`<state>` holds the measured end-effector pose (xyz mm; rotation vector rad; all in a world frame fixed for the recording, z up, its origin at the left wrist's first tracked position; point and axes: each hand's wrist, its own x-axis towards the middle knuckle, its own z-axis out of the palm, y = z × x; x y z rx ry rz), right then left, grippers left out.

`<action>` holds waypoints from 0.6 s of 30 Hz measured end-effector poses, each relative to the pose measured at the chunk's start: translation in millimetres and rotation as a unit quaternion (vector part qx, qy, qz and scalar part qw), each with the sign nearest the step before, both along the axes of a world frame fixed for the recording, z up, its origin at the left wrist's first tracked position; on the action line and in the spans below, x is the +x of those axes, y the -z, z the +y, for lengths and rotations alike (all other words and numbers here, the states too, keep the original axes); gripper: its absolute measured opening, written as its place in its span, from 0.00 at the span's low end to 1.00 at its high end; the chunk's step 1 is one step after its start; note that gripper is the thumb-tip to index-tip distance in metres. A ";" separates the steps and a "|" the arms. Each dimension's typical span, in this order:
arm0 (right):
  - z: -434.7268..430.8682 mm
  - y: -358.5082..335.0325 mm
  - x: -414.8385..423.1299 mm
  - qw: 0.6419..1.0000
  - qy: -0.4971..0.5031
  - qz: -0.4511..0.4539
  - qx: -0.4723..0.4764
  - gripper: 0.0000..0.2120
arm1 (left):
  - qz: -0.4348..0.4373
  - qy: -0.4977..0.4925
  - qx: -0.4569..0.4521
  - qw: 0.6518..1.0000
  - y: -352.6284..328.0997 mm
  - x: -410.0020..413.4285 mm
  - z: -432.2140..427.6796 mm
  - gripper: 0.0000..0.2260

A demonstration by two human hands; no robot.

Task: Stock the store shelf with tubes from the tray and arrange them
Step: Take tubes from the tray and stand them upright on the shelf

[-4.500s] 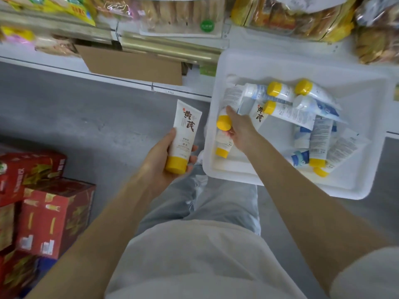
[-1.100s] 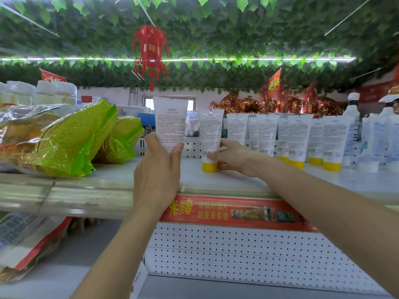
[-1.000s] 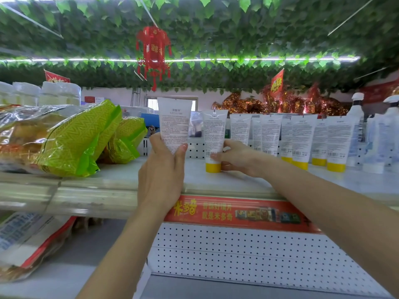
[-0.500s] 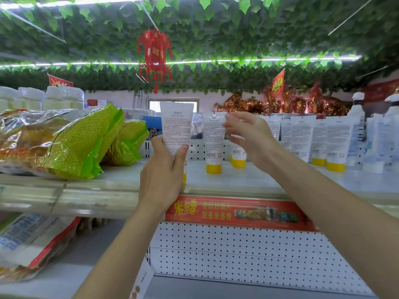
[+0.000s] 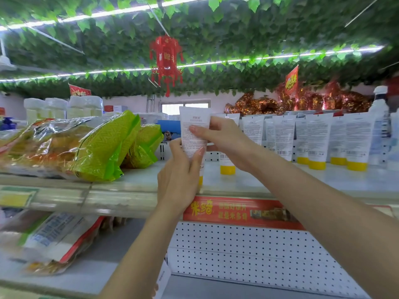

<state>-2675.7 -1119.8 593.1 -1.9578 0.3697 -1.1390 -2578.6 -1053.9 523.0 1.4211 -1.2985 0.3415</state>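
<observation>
My left hand (image 5: pixel 180 173) grips a white tube with a yellow cap (image 5: pixel 192 119) by its lower half and holds it upright, cap down, just in front of the shelf (image 5: pixel 269 180). My right hand (image 5: pixel 222 137) has come across and pinches the same tube at its middle, thumb in front. Behind my right hand one tube (image 5: pixel 227 165) stands on its cap. A row of several more white tubes (image 5: pixel 317 139) stands on the shelf further right. The tray is out of view.
Green and clear snack bags (image 5: pixel 86 147) lie on the shelf to the left. White spray bottles (image 5: pixel 379 126) stand at the far right. A red price strip (image 5: pixel 237 210) runs along the shelf edge, with a pegboard panel (image 5: pixel 248 251) and a lower shelf of packets (image 5: pixel 49 236) below.
My right hand left the tube standing on the shelf, rose and moved left onto the tube that my left hand holds. The left hand raised that tube slightly toward the shelf.
</observation>
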 end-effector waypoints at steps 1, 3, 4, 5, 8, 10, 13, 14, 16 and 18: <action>-0.1 0.3 -2.2 1.000 0.002 -0.006 -0.006 0.05 | -0.008 -0.007 0.007 1.000 -0.1 0.6 -1.2 0.13; -1.2 1.0 -6.6 0.999 0.018 -0.024 -0.020 0.05 | -0.028 -0.023 0.026 0.999 -0.1 1.5 -3.4 0.14; -2.8 1.2 -9.7 0.999 0.031 -0.028 -0.029 0.05 | -0.039 -0.029 0.036 0.998 -0.1 1.9 -4.2 0.14; -4.4 1.2 -13.9 0.998 0.045 -0.028 -0.036 0.06 | -0.046 -0.033 0.044 0.997 -0.3 2.2 -4.4 0.15; -11.4 -0.7 -34.7 0.996 0.075 -0.011 -0.048 0.05 | -0.065 -0.041 0.063 0.995 1.9 3.2 -5.7 0.18; -17.3 -3.1 -54.2 0.995 0.090 0.003 -0.048 0.06 | -0.111 -0.072 0.086 0.987 3.2 1.9 -5.4 0.25; -26.7 -5.1 -83.4 0.992 0.120 0.019 -0.045 0.08 | -0.165 -0.103 0.130 0.972 1.8 -4.0 -2.9 0.26; -30.6 -5.0 -91.8 0.990 0.131 0.018 -0.041 0.08 | -0.174 -0.105 0.142 0.969 0.9 -5.6 -2.1 0.26; -37.6 -4.1 -105.7 0.988 0.153 0.009 -0.031 0.07 | -0.193 -0.107 0.163 0.962 -0.1 -7.6 -1.4 0.27; -43.4 -3.4 -115.0 0.985 0.168 0.003 -0.022 0.08 | -0.207 -0.109 0.175 0.956 0.1 -7.0 -3.1 0.28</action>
